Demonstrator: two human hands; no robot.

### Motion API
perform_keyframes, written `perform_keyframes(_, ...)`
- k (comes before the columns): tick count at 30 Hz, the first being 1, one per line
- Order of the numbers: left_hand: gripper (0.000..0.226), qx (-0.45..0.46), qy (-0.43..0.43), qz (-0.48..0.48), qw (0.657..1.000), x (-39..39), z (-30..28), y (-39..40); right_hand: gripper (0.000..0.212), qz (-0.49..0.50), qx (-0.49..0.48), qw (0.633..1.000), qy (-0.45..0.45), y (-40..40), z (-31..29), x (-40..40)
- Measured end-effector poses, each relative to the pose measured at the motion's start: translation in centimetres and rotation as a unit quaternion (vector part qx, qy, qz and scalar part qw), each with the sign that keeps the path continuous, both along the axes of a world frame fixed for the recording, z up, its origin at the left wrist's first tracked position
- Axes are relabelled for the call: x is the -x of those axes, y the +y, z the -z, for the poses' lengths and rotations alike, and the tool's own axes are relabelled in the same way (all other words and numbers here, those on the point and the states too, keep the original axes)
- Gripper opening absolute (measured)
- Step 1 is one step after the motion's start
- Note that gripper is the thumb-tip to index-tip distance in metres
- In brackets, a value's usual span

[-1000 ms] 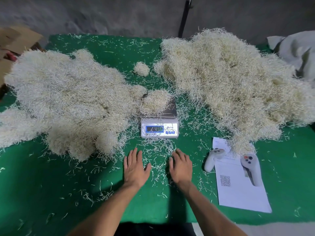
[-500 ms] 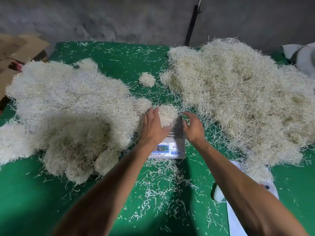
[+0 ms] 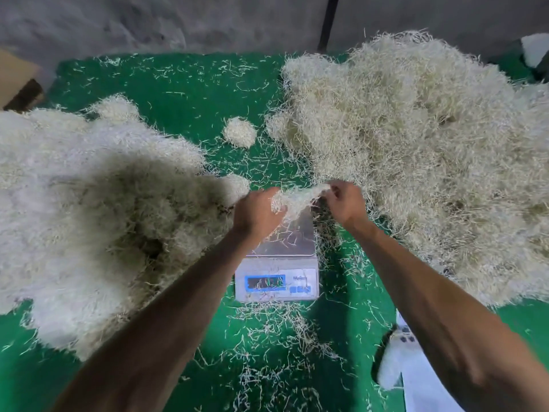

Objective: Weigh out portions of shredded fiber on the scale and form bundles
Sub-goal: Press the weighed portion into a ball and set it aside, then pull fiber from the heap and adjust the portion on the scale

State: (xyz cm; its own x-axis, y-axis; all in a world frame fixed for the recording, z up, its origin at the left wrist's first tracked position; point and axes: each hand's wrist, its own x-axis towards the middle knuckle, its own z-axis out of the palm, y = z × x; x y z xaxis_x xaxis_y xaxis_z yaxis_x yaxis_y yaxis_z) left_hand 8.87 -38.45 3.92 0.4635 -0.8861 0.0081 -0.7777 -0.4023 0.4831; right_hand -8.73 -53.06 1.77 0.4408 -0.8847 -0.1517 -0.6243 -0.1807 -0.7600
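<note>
A small white digital scale (image 3: pixel 277 282) with a steel pan sits at the centre of the green table (image 3: pixel 178 93). Above the pan, my left hand (image 3: pixel 257 211) and my right hand (image 3: pixel 344 203) both grip one clump of pale shredded fiber (image 3: pixel 297 197), stretched between them. Loose strands lie on the pan. A big loose fiber pile (image 3: pixel 416 150) fills the right side. A pile of rounded fiber bundles (image 3: pixel 98 209) fills the left. One small bundle (image 3: pixel 240 132) lies alone behind the scale.
A white sheet of paper (image 3: pixel 421 388) with a white controller (image 3: pixel 392 361) lies at the front right, partly under my right forearm. Cardboard (image 3: pixel 17 84) stands off the table's left edge. A black pole (image 3: pixel 326 22) rises behind the table. Fiber scraps litter the cloth.
My hands left the table in front of the scale, reached to the clump on the pan, and have lifted it and pulled it apart between them. The view has moved closer.
</note>
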Motion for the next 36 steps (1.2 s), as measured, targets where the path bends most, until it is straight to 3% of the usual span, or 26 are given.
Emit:
perform_keyframes(6,0.07,0.034,0.015,0.033,0.999,0.0,-0.8,0.9,0.02,0.203,-0.093,0.969,-0.11,-5.2,-1.8,2.7)
perform_keyframes(8,0.071,0.021,0.003,0.023,1.0,0.2,-0.8,0.9,0.021,0.282,-0.167,0.928,-0.179,-5.9,-2.7,3.4)
perform_keyframes(12,0.066,0.019,0.019,-0.029,0.999,0.5,-0.5,0.9,0.024,0.289,-0.343,0.819,-0.357,-5.2,-4.4,3.9)
perform_keyframes(15,0.07,0.012,0.012,0.039,0.999,1.6,-0.9,0.0,0.049,0.286,-0.412,0.761,-0.412,-3.4,-5.9,2.0)
perform_keyframes(17,0.086,-0.023,-0.042,0.075,0.996,2.8,-1.7,-1.0,0.054,0.268,-0.456,0.718,-0.453,-2.1,-6.4,0.3)
perform_keyframes(19,0.097,-0.045,-0.157,0.096,0.982,4.4,-2.5,-2.6,0.048,0.26,-0.516,0.651,-0.492,-0.4,-6.7,-1.5)
perform_keyframes(21,0.093,-0.039,-0.162,0.095,0.981,6.0,-2.8,-3.8,0.039,0.286,-0.534,0.615,-0.505,1.1,-6.9,-2.7)
perform_keyframes(24,0.042,-0.019,-0.071,0.101,0.992,6.4,-2.1,-3.4,0.016,0.31,-0.516,0.625,-0.497,0.9,-7.2,-3.0)
perform_keyframes(25,0.032,-0.022,-0.063,0.105,0.992,6.0,-1.8,-2.9,0.013,0.303,-0.499,0.659,-0.475,0.5,-7.3,-2.6)
perform_keyframes(26,0.03,-0.032,-0.071,0.116,0.99,5.7,-1.8,-2.3,0.016,0.285,-0.447,0.726,-0.439,-0.3,-7.1,-1.9)
perform_keyframes(28,0.029,-0.052,-0.099,0.157,0.981,5.6,-1.9,-1.6,0.027,0.232,-0.218,0.902,-0.292,-1.9,-6.4,-0.6)
perform_keyframes(29,0.025,-0.051,-0.105,0.172,0.978,5.7,-1.9,-1.5,0.028,0.169,-0.08,0.959,-0.214,-2.4,-6.1,0.0)
perform_keyframes(30,0.022,-0.043,-0.098,0.172,0.979,5.7,-1.9,-1.4,0.028,0.074,0.024,0.987,-0.143,-2.7,-6.0,0.7)
perform_keyframes(31,0.022,-0.023,-0.077,0.147,0.986,5.5,-1.9,-1.4,0.03,-0.038,0.098,0.993,-0.055,-3.0,-5.7,1.5)
perform_keyframes(33,0.022,0.04,-0.025,0.05,0.998,4.3,-1.5,-1.3,0.05,-0.195,0.216,0.943,0.161,-3.9,-4.8,4.0)
perform_keyframes(34,0.024,0.068,0.002,0.008,0.998,3.4,-1.4,-1.1,0.06,-0.227,0.245,0.913,0.235,-4.4,-4.3,5.4)
perform_keyframes(36,0.022,0.099,0.028,-0.015,0.995,2.2,-1.6,-0.9,0.07,-0.256,0.27,0.878,0.3,-5.0,-3.3,7.6)
